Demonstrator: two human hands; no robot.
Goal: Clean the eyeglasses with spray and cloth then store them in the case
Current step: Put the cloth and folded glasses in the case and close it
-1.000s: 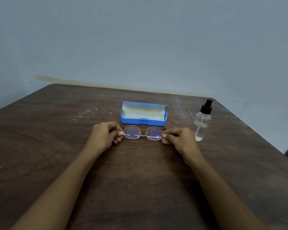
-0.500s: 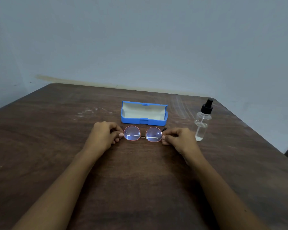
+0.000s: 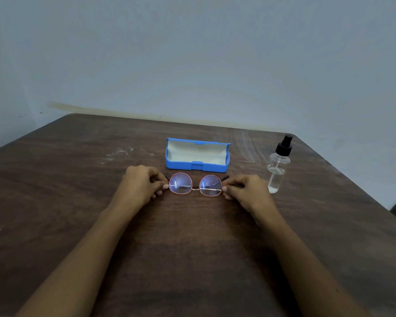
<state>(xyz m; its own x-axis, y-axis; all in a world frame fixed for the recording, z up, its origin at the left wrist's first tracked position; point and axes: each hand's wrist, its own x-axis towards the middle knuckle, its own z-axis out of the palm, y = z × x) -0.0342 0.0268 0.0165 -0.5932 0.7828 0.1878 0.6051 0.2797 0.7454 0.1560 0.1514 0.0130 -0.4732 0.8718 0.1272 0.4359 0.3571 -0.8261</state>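
Round eyeglasses (image 3: 195, 185) with a thin pink-gold frame sit in the middle of the brown wooden table (image 3: 78, 179), temples folded behind the lenses. My left hand (image 3: 141, 184) pinches the frame's left end and my right hand (image 3: 247, 191) pinches its right end. Just behind the glasses lies a blue case (image 3: 197, 157), lid open, its pale lining showing and nothing inside. A clear spray bottle (image 3: 278, 167) with a black pump top stands upright to the right of my right hand. No cloth is in view.
A plain pale wall rises behind the table. The table's right edge (image 3: 352, 179) runs diagonally close behind the bottle. White scuff marks (image 3: 121, 153) streak the wood left of the case.
The glasses have tilted up a little, so the lenses face me more and catch a blue glare. Both hands keep their pinch in nearly the same place.
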